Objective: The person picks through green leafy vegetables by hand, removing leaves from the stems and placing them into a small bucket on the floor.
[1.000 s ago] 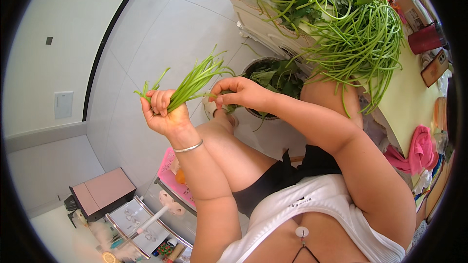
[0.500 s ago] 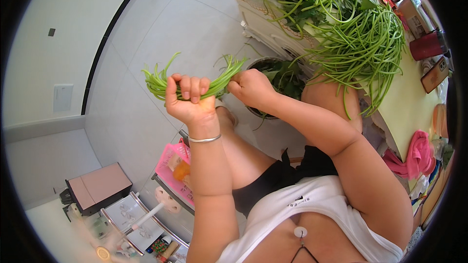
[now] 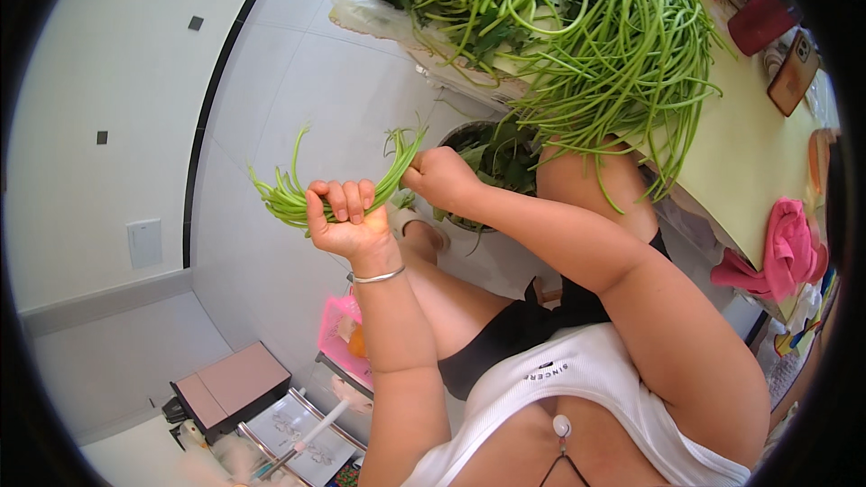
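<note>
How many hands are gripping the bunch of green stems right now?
2. The left hand is closed around the middle of the bunch of green stems; the right hand pinches its right end. No other hands show.

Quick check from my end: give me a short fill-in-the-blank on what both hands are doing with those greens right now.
1. The left hand, with a silver bangle on its wrist, has its grip closed around a small bunch of thin ____ stems.
2. The right hand pinches the ____ end of that same bunch.
3. The large heap of long green stalks lies on a pale ____ table top.
4. A ____ cloth sits near the table's edge.

Missing words: green; other; yellow; pink
</note>
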Available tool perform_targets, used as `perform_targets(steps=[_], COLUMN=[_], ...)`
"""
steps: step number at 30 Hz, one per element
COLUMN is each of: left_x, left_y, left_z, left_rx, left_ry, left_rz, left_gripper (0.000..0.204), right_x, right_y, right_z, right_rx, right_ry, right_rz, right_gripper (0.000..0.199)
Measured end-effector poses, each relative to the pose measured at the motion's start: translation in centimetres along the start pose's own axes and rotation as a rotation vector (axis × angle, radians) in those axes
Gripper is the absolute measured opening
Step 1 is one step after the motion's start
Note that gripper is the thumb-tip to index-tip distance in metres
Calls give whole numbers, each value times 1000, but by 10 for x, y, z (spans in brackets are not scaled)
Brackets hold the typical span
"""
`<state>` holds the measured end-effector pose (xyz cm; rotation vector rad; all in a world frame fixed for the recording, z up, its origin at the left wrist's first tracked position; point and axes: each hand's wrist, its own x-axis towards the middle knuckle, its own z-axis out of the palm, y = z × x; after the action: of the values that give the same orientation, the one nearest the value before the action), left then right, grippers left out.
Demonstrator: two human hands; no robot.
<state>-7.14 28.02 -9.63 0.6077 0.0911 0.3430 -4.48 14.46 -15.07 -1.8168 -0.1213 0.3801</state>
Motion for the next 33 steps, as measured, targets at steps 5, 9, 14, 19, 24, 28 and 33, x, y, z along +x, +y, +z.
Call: perform_targets(steps=[5, 9, 14, 19, 24, 28, 33], left_x=[3, 10, 38, 61, 46, 34, 24], left_y=[-9, 0, 27, 98, 104, 110, 104], left_z=[2, -4, -37, -75, -77, -78, -66], left_rx=[-11, -152, -503, -607, -662, -684, -704], left_ry=[13, 7, 215, 384, 389, 387, 270], left_rz=[-27, -49, -143, 232, 127, 106, 3], left_gripper=[20, 19, 18, 16, 14, 15, 15], right_x=[7, 10, -5, -4, 4, -5, -1], right_y=[12, 18, 8, -11, 12, 28, 28], right_z=[2, 4, 3, -76, -44, -10, 1], right_rx=[-6, 204, 543, 472, -251, -991, -957], right_ry=[56, 61, 5, 115, -130, -295, -290], right_rz=[-31, -21, -123, -208, -41, -95, -108], right_gripper=[33, 30, 25, 23, 23, 29, 33])
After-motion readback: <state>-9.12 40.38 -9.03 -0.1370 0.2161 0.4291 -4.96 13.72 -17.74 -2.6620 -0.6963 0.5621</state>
